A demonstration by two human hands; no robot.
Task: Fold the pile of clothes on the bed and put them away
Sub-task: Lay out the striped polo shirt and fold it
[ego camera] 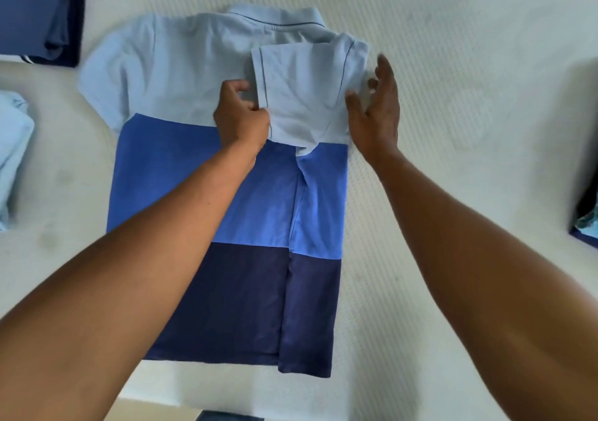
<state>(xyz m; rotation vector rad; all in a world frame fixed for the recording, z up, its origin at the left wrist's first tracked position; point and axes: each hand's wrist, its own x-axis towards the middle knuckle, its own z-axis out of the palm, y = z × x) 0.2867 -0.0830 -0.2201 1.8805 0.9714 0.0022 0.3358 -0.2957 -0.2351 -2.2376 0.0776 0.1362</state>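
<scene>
The striped polo shirt (181, 74) lies flat, collar away, in the middle of the bed (459, 64), its right side already folded inward. The left hand (241, 118) pinches the cuff of the folded sleeve (301, 96), likely to lay it square on the back. The right hand (377, 109) is spread open beside the fold, holding nothing. Folded dark clothes (38, 12) sit at the far left.

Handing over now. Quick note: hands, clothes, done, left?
Left hand pinches the folded-in sleeve of the striped polo, flat on the bed.
Right hand open beside that fold.
Done: right-hand side and sleeve folded in; dark blue folded stack sits top left.
Left: other side and sleeve, fold up, put away. A light-blue garment lies at the left edge.
</scene>
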